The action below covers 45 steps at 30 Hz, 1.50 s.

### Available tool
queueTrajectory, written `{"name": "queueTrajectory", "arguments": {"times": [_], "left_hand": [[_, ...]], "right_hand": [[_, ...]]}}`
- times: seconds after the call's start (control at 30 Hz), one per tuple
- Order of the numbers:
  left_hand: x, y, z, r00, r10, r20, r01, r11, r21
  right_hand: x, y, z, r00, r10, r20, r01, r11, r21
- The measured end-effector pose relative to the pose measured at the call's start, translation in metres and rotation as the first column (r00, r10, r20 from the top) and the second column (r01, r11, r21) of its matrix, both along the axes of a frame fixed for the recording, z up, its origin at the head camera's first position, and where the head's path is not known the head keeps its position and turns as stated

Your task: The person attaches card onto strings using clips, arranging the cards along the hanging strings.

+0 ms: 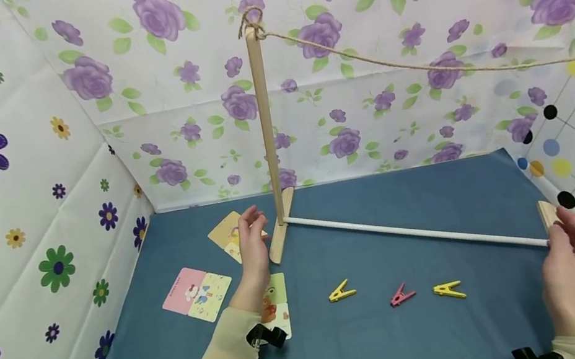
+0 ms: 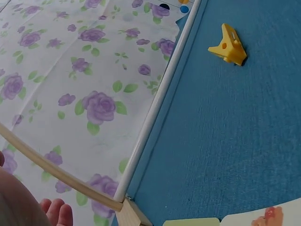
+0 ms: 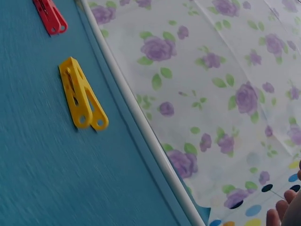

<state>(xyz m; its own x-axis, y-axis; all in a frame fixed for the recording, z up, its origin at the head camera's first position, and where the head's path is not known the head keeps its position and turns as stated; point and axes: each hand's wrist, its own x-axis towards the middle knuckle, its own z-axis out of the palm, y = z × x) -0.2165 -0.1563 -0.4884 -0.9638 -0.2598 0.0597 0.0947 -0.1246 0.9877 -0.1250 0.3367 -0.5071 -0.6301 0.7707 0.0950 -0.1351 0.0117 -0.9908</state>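
Beside the relaxed fingers (image 1: pixel 251 219) of left hand (image 1: pixel 253 247) and right hand (image 1: pixel 572 266) stand wooden posts (image 1: pixel 266 126); only the head view shows coarse twine (image 1: pixel 378 64).

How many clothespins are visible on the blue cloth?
3 in the head view: a yellow clothespin on the left, a pink clothespin in the middle, another yellow clothespin on the right.

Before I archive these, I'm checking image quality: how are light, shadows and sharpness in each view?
Head: bright, fairly even light, pink clothespin clear; left wrist: dimmer, left hand looks dark, soft shadow beside the white rod; right wrist: also dim, similar rod shadow on the blue cloth.
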Motion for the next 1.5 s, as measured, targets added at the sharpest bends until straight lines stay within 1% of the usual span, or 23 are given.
{"name": "queueTrajectory", "arguments": {"times": [0.03,0.13,0.2,0.3,0.37,0.43,0.5,0.63,0.77,0.9,1.07,1.17,1.23,1.33,1.4,1.5], "left_hand": [[-0.001,0.000,-0.001,1.000,0.000,0.001,0.000,1.000,-0.003],[-0.005,0.000,-0.001,1.000,-0.019,0.003,0.019,1.000,-0.012],[-0.008,0.001,-0.001,0.999,-0.043,0.000,0.043,0.998,-0.034],[-0.014,0.004,0.000,0.997,-0.067,-0.038,0.064,0.994,-0.083],[-0.019,0.005,-0.001,0.996,-0.068,-0.062,0.060,0.990,-0.129],[-0.023,0.006,-0.003,0.994,-0.063,-0.086,0.048,0.985,-0.167],[-0.027,0.007,-0.004,0.993,-0.063,-0.101,0.042,0.980,-0.195],[-0.034,0.009,-0.004,0.991,-0.080,-0.111,0.053,0.972,-0.230],[-0.040,0.013,-0.003,0.989,-0.101,-0.104,0.073,0.966,-0.248],[-0.045,0.015,-0.002,0.988,-0.114,-0.105,0.083,0.960,-0.267],[-0.048,0.017,0.000,0.989,-0.114,-0.099,0.082,0.957,-0.276],[-0.050,0.018,0.001,0.989,-0.116,-0.095,0.085,0.955,-0.283],[-0.052,0.018,0.001,0.987,-0.124,-0.098,0.092,0.954,-0.285],[-0.053,0.017,0.002,0.986,-0.132,-0.102,0.099,0.955,-0.278],[-0.054,0.017,0.002,0.986,-0.132,-0.104,0.100,0.959,-0.267],[-0.055,0.016,0.002,0.987,-0.122,-0.102,0.092,0.963,-0.253]], "right_hand": [[0.001,0.001,0.000,1.000,-0.023,-0.017,0.023,1.000,-0.011],[0.002,0.005,0.002,0.995,-0.095,-0.024,0.095,0.995,0.018],[0.002,0.008,0.004,0.989,-0.147,-0.011,0.147,0.987,0.066],[0.002,0.012,0.006,0.979,-0.205,0.008,0.202,0.968,0.151],[0.001,0.014,0.006,0.975,-0.223,0.004,0.219,0.961,0.167],[0.002,0.015,0.005,0.973,-0.232,0.019,0.224,0.957,0.183],[0.002,0.017,0.003,0.970,-0.237,0.051,0.222,0.954,0.202],[0.001,0.020,0.001,0.961,-0.249,0.120,0.217,0.948,0.232],[-0.002,0.023,0.001,0.965,-0.226,0.135,0.195,0.958,0.210],[-0.006,0.023,0.003,0.978,-0.181,0.103,0.163,0.973,0.166],[-0.011,0.026,0.002,0.990,-0.135,0.045,0.127,0.982,0.138],[-0.012,0.029,0.001,0.994,-0.101,0.030,0.098,0.990,0.101],[-0.013,0.032,0.001,0.997,-0.080,0.012,0.079,0.995,0.054],[-0.012,0.037,0.001,0.999,-0.052,0.018,0.051,0.999,0.008],[-0.013,0.040,0.001,0.999,-0.027,0.031,0.027,1.000,-0.001],[-0.012,0.042,0.000,0.996,-0.008,0.086,0.005,0.999,0.035]]}}
